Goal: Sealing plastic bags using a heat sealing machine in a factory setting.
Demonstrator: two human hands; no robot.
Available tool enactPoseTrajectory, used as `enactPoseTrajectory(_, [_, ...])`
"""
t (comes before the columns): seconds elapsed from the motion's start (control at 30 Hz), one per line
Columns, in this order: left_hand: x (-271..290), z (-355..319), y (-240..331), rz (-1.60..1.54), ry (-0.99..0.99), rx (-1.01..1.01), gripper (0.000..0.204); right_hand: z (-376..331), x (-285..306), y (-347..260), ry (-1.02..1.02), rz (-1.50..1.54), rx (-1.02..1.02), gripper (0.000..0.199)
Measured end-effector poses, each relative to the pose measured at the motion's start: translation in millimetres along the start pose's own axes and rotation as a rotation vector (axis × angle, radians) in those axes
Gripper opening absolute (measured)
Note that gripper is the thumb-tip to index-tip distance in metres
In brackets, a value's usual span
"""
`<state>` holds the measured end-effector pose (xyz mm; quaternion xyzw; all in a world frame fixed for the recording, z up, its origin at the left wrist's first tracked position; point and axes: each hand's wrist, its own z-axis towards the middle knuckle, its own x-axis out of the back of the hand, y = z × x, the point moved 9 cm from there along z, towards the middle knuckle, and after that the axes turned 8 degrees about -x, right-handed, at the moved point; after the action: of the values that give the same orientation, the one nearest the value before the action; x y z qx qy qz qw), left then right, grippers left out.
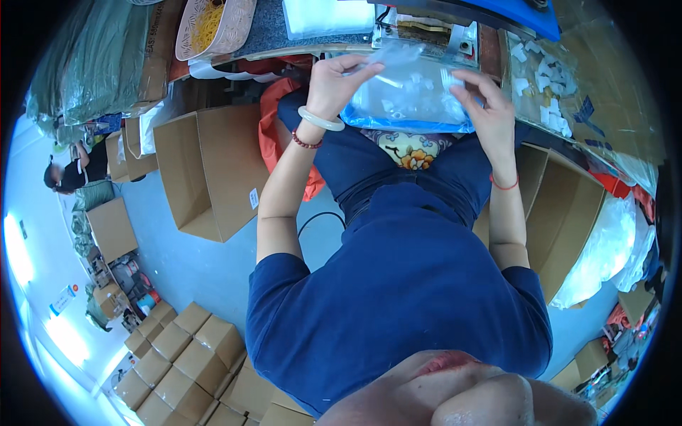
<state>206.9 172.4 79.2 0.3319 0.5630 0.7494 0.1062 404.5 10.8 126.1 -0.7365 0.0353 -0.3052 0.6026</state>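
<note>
My left hand (pixel 334 86) is raised at the table's front edge, thumb and fingers pinched on a small clear plastic bag (pixel 398 55). To the right, my right hand (pixel 491 106) is bent with thumb and forefinger close together at a small white ridged piece (pixel 447 79); its exact kind is too small to make out. Between and below both hands, a clear plastic-lined container with a blue lower edge (pixel 426 127) rests over my lap, with small whitish pieces inside. Under it shows a flower-patterned cloth (pixel 412 149).
A machine with a blue top (pixel 522 20) stands on the table beside a stack of clear bags (pixel 328 18). At left is a basket of yellow bands (pixel 238 28); white scraps (pixel 554 78) lie at right. Open cardboard boxes (pixel 206 170) flank my legs. Another person (pixel 74 170) is far left.
</note>
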Motion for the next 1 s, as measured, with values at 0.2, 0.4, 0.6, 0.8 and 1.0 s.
enactPoseTrajectory(0.2, [-34, -6, 32, -0.119, -0.230, 0.022, 0.024, 6, 10, -67, -0.060, -0.068, 0.462, 0.020])
enactPoseTrajectory(0.4, [-79, -25, 15, -0.549, -0.574, 0.289, 0.025, 27, -12, -47, -0.425, -0.276, 0.338, 0.022])
enactPoseTrajectory(0.6, [-110, -6, -28, -0.975, -0.423, 0.524, 0.026, 56, 9, -16, -0.239, -0.105, 0.139, 0.032])
enactPoseTrajectory(0.8, [-117, 33, -28, -1.070, -0.245, 0.419, 0.025, 32, 91, 58, 0.283, -0.928, -0.076, 0.023])
enactPoseTrajectory(1.0, [-26, 52, -41, -0.206, 0.008, 0.131, 0.032, 48, 101, 94, 0.513, -0.673, 0.136, 0.025])
